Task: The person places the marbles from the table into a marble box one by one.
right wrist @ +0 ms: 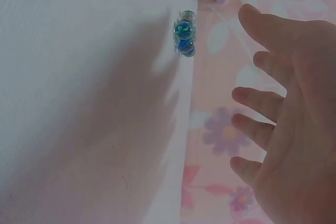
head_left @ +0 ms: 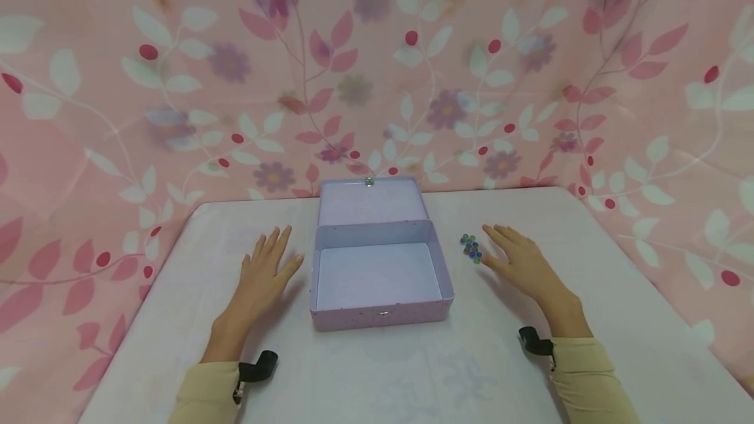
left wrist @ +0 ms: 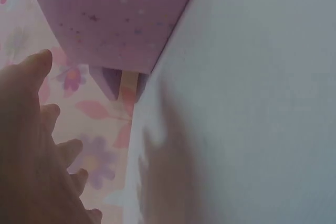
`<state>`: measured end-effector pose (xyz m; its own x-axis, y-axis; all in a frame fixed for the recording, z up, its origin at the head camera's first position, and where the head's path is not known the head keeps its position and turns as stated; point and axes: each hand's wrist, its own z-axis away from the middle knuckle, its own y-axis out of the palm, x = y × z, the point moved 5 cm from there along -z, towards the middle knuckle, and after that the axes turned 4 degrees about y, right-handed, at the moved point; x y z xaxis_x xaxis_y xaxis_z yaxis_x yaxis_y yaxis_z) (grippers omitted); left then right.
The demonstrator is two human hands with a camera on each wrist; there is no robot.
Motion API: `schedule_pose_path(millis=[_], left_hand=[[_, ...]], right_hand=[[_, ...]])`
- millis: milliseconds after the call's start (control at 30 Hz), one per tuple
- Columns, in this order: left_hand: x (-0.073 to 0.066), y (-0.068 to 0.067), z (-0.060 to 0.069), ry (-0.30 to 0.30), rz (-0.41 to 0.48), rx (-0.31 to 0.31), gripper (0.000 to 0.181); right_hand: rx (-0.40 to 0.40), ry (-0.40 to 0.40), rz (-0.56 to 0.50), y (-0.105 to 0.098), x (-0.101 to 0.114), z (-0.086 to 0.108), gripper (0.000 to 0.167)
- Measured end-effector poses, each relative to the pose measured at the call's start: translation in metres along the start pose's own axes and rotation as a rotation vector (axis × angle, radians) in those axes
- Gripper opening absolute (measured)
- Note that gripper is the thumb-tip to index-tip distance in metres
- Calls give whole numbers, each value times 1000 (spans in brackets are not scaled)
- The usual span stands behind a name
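An open lilac box stands mid-table with its lid raised at the back; its inside shows no contents. Left of it hovers my left hand, fingers spread and holding nothing. The left wrist view has that hand beside the box's speckled side. Several blue and green glass marbles lie in a cluster right of the box. My right hand is just right of them, fingers extended, nothing held. In the right wrist view the marbles rest on the table, apart from the right hand.
A white cloth covers the table. Behind and at both sides hangs a pink curtain with leaves and flowers. Black wrist devices are strapped at the left cuff and the right cuff.
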<state>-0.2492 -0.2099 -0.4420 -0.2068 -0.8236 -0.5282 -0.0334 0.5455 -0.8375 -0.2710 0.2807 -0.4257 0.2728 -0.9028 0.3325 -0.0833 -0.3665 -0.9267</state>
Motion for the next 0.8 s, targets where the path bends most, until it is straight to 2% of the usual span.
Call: schedule_pose_path(millis=[367,633,800], left_hand=[[-16,19,-3,33,234,42,69],[-24,24,-4,60,354,61,68],[-28,27,-5,80,410,77,69]], right_hand=[[57,31,-7,8,4,-1,67],[76,34,-1,12,10,-2,64],[65,15,-4,14,17,-2,57]])
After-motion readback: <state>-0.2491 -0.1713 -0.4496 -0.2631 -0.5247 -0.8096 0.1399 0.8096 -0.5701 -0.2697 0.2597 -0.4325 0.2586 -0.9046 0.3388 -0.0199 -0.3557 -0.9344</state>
